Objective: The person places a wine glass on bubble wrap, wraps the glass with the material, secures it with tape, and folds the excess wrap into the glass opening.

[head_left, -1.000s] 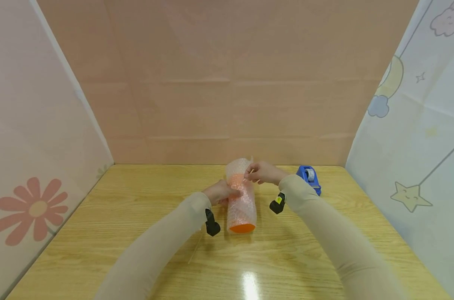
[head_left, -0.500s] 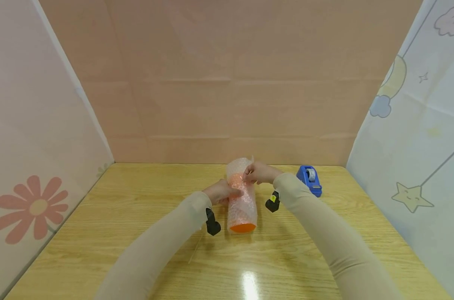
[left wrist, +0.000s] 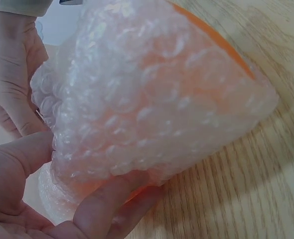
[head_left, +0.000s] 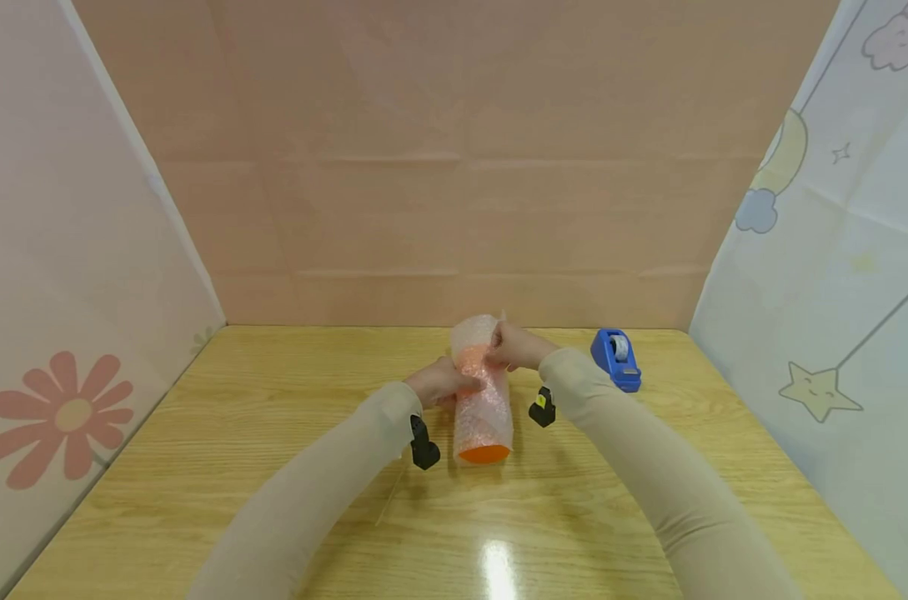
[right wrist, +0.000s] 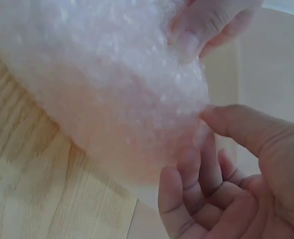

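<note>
An orange object wrapped in bubble wrap (head_left: 484,417) lies as a long roll on the table, its orange end (head_left: 485,454) facing me. From its left side my left hand (head_left: 440,382) grips it, thumb on top and fingers along the lower side, as the left wrist view (left wrist: 107,204) shows. My right hand (head_left: 519,345) is at the upper right of the roll. In the right wrist view its thumb (right wrist: 226,119) and curled fingers (right wrist: 187,169) pinch the bubble wrap at its edge.
A blue tape dispenser (head_left: 616,360) with a roll of clear tape stands at the back right of the wooden table (head_left: 273,400). Behind rises a plain peach backdrop (head_left: 454,208). Printed side panels (head_left: 836,333) border the table. A thin strip (head_left: 389,496) lies left of the roll.
My right hand has shifted slightly left and its fingers have closed in against the wrap. The left hand and the roll stay where they were.
</note>
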A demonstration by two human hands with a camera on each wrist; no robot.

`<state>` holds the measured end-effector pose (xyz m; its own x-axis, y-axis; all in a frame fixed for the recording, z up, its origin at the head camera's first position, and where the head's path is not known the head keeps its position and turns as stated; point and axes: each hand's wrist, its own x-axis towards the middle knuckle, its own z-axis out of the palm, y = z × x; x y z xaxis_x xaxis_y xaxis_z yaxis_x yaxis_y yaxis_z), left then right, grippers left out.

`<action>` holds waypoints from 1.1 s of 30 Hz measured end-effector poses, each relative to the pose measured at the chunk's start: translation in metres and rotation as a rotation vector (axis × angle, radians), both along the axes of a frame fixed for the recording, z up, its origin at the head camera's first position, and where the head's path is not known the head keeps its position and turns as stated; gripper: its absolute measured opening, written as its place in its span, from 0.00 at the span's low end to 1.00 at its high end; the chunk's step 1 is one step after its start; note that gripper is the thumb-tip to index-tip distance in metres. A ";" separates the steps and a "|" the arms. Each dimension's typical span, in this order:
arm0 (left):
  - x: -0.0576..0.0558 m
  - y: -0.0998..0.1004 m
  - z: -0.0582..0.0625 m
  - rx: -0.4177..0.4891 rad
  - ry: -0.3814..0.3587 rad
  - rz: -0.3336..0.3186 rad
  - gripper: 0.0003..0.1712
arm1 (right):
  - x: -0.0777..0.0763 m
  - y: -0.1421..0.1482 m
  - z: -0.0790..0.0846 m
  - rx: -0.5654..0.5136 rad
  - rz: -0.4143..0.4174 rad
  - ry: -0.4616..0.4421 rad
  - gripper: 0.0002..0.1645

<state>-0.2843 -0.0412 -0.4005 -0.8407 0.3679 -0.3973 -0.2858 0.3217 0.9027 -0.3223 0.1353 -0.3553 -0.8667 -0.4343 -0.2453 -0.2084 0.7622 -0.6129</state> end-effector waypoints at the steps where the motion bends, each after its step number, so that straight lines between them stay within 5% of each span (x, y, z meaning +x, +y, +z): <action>1: 0.000 0.000 0.000 0.004 0.001 -0.002 0.28 | -0.001 0.001 -0.001 0.000 -0.011 0.005 0.10; 7: 0.000 0.002 0.000 0.021 -0.002 0.000 0.30 | -0.001 0.013 -0.007 -0.025 -0.049 -0.135 0.14; 14: 0.001 0.002 0.000 0.017 -0.005 0.008 0.30 | -0.010 0.028 -0.026 -0.259 -0.060 -0.388 0.12; 26: -0.001 0.003 -0.003 0.033 0.002 -0.002 0.29 | -0.007 0.025 -0.027 -0.300 -0.076 -0.392 0.11; 33: 0.000 0.000 0.000 0.006 0.000 0.001 0.29 | 0.000 0.015 -0.018 -0.226 -0.045 -0.336 0.14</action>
